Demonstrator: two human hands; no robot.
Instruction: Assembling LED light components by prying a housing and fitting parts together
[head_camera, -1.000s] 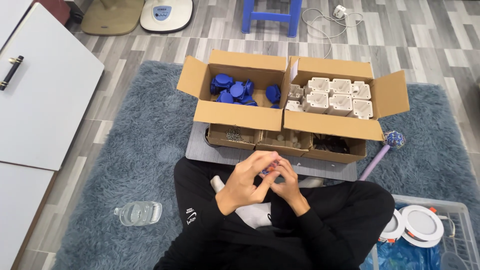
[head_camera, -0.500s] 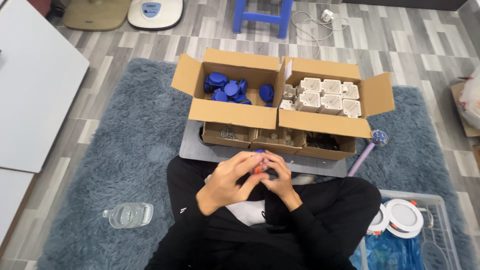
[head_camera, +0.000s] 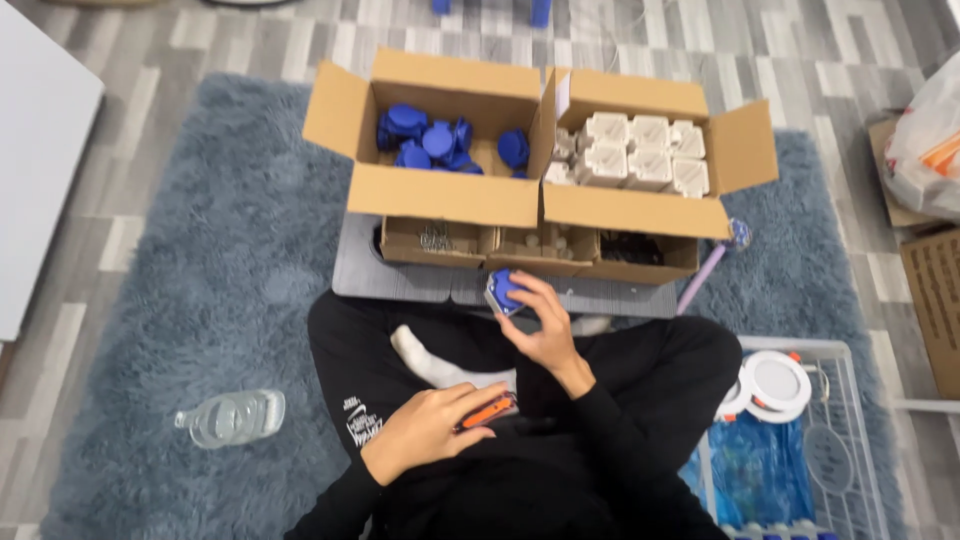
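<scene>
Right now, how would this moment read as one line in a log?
left hand: holds orange tool on lap | right hand: holds blue-and-white part near boxes

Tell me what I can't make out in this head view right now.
- Small blue and white part in the right hand: fingers cover its lower side.
- Orange-handled tool in the left hand: palm hides its tip.
- Low brown cardboard trays: contents too small and shadowed by the box flaps.
- White wire basket: cut off by the bottom edge.

Right hand (head_camera: 538, 322) raised, fingers curled; left hand (head_camera: 432, 428) seemingly closed, low.
</scene>
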